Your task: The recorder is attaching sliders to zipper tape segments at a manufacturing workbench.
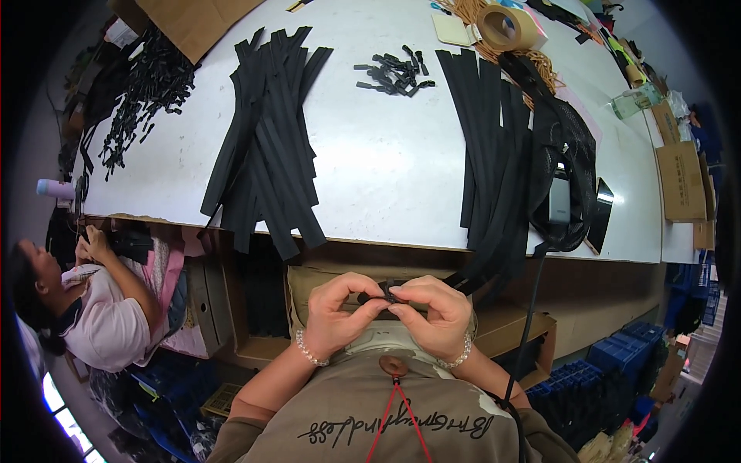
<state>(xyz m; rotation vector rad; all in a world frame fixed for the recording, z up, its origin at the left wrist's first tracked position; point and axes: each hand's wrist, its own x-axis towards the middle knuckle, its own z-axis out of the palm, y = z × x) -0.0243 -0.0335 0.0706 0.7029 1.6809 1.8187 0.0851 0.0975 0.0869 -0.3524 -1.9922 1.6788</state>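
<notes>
In front of my body, just off the table's near edge, my left hand [340, 309] and my right hand [434, 310] meet, thumbs and fingertips pinched together. Between them is the end of a black zipper tape [461, 281], which runs off to the right toward a bundle. A small dark part sits at the fingertips, mostly covered, so its shape cannot be told. On the white table [378, 170], long black zipper tapes lie in a crossed bundle [270, 139] at left and a straighter bundle [490, 147] at right. A small heap of black zipper pulls [396, 72] lies between them.
More black pulls [150, 85] hang in a cluster at far left. A black mesh bag [567, 147] with a grey device rests at right, its cable dropping past my right arm. Tape rolls [500, 28] stand behind. A co-worker [108, 309] sits at left. Blue crates [625, 355] stand lower right.
</notes>
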